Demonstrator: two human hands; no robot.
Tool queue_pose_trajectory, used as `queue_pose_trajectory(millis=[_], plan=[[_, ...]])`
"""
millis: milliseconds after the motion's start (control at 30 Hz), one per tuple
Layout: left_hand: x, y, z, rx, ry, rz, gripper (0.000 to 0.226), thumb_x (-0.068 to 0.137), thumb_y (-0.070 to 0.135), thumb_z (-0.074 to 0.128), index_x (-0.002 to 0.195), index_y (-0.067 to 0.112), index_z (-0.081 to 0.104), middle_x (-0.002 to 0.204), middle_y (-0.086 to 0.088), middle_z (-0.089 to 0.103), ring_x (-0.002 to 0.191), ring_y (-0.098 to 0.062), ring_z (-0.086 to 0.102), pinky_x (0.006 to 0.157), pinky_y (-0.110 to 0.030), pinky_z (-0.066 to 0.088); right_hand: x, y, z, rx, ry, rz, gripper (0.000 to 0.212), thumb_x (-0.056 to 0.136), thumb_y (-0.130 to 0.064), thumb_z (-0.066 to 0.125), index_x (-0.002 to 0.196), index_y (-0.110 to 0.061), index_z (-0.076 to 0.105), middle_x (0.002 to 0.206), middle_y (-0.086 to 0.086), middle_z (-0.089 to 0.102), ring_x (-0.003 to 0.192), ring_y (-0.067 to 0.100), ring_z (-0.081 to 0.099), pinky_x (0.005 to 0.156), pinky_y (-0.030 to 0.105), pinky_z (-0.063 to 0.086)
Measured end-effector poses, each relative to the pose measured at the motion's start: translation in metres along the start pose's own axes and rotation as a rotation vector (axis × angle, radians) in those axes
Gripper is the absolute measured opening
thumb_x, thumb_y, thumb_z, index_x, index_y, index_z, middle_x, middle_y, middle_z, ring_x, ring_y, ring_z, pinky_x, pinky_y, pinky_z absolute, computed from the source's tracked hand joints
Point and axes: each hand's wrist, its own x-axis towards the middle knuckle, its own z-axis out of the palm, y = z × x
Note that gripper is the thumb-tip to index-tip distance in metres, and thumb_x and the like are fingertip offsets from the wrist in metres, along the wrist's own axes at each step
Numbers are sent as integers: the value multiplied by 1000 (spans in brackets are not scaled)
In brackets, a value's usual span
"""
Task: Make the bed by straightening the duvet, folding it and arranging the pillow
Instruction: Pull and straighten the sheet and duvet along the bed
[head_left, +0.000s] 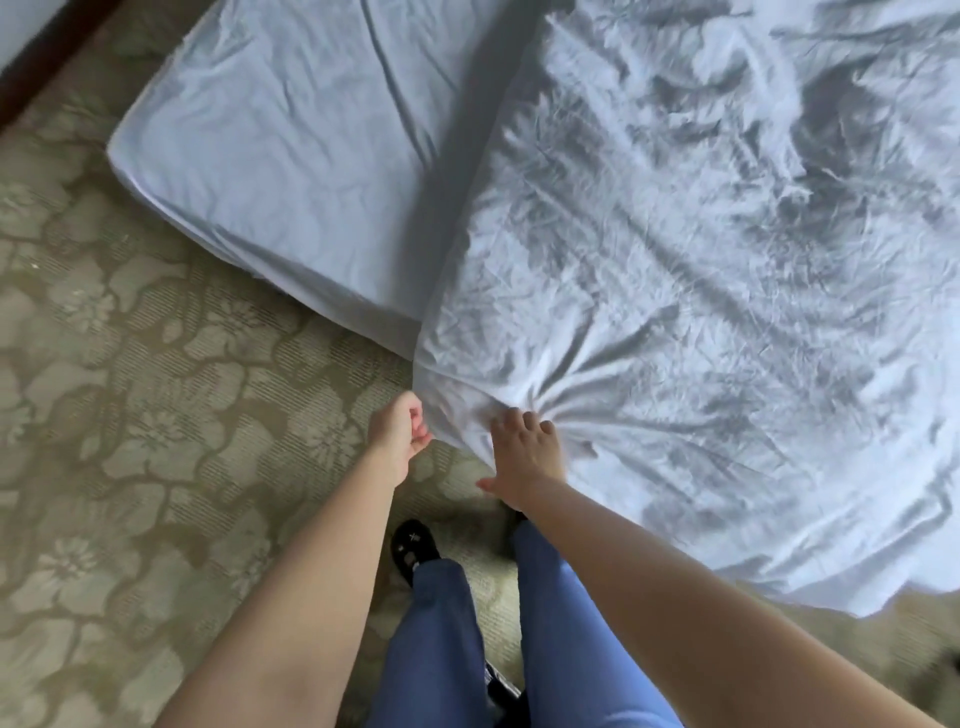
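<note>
A crumpled white duvet (701, 270) covers the right part of the bed and hangs over its near edge. My right hand (524, 449) is closed on a bunch of duvet fabric near the duvet's lower left corner, and creases radiate from the grip. My left hand (402, 434) is curled at the very corner edge of the duvet, touching it; whether it pinches the fabric is hard to tell. To the left, the bare mattress in its white fitted sheet (270, 145) is uncovered. No pillow is in view.
A green carpet with a floral pattern (130, 415) surrounds the bed. My legs in blue trousers (447, 639) and a black shoe (413, 548) stand close to the bed's edge. A dark wooden skirting (47, 62) runs along the top left.
</note>
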Motion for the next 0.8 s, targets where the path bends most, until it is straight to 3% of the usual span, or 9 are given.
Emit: queue_pose_trajectory(millis=[100, 233, 333, 433, 533, 633, 800], plan=[[-7, -6, -24, 34, 120, 32, 23, 89, 10, 48, 67, 11, 43, 62, -2, 42, 56, -14, 42, 70, -29, 49, 2, -21, 11, -122, 78, 90, 60, 90, -37, 58, 138, -10, 35, 134, 10, 38, 122, 26, 41, 100, 35, 34], [2, -30, -43, 124, 23, -74, 7, 93, 12, 51, 88, 8, 54, 72, -2, 52, 63, -14, 51, 70, -28, 50, 17, -21, 14, -172, 146, 110, 41, 95, -12, 45, 135, -7, 42, 130, 9, 48, 120, 24, 47, 102, 35, 35], [7, -44, -45, 202, -43, -104, 10, 95, 14, 49, 91, 9, 57, 79, -3, 56, 70, -15, 55, 77, -31, 49, 21, -16, 12, -6, 135, 162, 44, 93, -4, 39, 137, -6, 43, 136, 11, 46, 128, 25, 41, 108, 36, 31], [6, -47, -41, 207, -57, -102, 15, 97, 15, 46, 86, 10, 57, 85, -3, 57, 76, -15, 56, 82, -33, 48, -1, -28, 20, 145, 157, 178, 45, 90, -4, 37, 135, -4, 40, 137, 13, 37, 127, 29, 34, 104, 35, 31], [10, -45, -35, 143, -71, -105, 23, 100, 24, 42, 112, 10, 56, 109, -6, 59, 96, -19, 58, 89, -36, 46, -31, -43, 34, 214, 189, 112, 40, 85, -5, 33, 122, -4, 47, 125, 13, 40, 118, 30, 36, 97, 33, 30], [20, -40, -32, 92, -86, -140, 39, 101, 38, 38, 133, 16, 47, 131, -7, 54, 115, -22, 56, 105, -48, 35, -37, -38, 32, 312, 194, 63, 32, 84, 0, 36, 112, -6, 51, 118, 11, 42, 113, 28, 36, 95, 31, 31], [33, -36, -20, -6, -224, -223, 35, 96, 53, 39, 118, 27, 49, 122, -1, 55, 118, -21, 54, 112, -64, 14, -37, -30, 30, 423, 291, 42, 15, 91, 0, 42, 99, -3, 54, 107, 12, 47, 102, 29, 41, 89, 32, 33]])
